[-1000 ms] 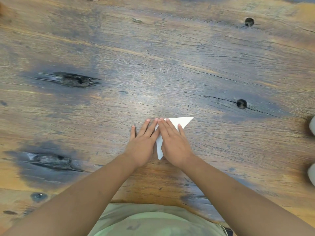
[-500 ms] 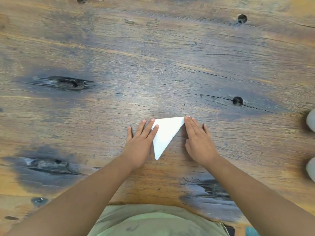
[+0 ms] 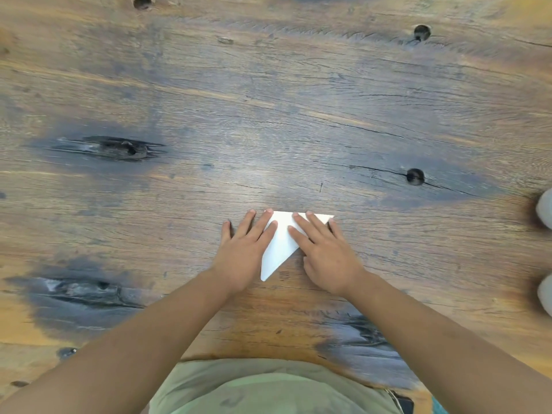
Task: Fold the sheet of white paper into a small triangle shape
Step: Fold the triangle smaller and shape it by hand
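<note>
The white paper point(image 3: 280, 243) lies flat on the wooden table point(image 3: 268, 115) as a folded triangle, its long edge at the far side and its point toward me. My left hand point(image 3: 243, 249) lies flat with spread fingers on the paper's left edge. Over the right half of the triangle my right hand point(image 3: 321, 249) presses down, palm flat, hiding that side. Neither hand grips the paper; both rest on top of it.
The table has dark knots point(image 3: 415, 176) and a long cracked patch point(image 3: 119, 148) at the left. Two pale rounded objects point(image 3: 545, 209) show at the right border. The table's near edge meets my green shirt point(image 3: 268, 386).
My right hand, which had slid right off the paper to its far corner, has come back onto the triangle's right half. The left hand has stayed on the left edge.
</note>
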`<state>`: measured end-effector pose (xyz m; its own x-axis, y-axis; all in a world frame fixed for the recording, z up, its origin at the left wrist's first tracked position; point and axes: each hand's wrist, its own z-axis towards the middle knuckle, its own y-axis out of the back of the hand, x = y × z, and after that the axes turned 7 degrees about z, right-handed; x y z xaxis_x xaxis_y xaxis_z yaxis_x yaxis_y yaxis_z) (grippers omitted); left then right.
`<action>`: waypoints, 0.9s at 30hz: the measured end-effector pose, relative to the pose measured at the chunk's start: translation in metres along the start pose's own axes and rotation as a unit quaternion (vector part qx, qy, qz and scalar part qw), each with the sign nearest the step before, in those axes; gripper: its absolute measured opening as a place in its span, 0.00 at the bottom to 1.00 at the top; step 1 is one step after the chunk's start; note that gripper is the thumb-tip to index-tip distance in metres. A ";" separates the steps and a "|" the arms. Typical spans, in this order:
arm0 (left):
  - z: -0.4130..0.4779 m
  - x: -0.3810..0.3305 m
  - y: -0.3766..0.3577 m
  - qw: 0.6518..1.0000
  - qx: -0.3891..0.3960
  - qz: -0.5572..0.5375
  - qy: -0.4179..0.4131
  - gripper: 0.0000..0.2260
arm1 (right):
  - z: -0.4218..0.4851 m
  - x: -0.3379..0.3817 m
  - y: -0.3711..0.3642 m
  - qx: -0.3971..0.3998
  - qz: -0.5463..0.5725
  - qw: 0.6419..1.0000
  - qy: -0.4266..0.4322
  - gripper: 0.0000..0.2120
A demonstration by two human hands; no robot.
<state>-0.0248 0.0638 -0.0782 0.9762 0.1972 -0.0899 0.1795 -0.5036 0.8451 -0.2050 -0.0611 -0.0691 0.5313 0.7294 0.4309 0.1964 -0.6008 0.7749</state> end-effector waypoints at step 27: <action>0.016 -0.030 0.017 0.999 0.028 0.025 0.000 0.37 | 0.019 0.011 0.012 -0.014 0.042 0.999 -0.017 0.34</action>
<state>-0.0494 0.0357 -0.0694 0.9841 0.1704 -0.0493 0.1377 -0.5589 0.8177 -0.1811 -0.0670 -0.0640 0.5729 0.6648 0.4793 0.1274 -0.6500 0.7492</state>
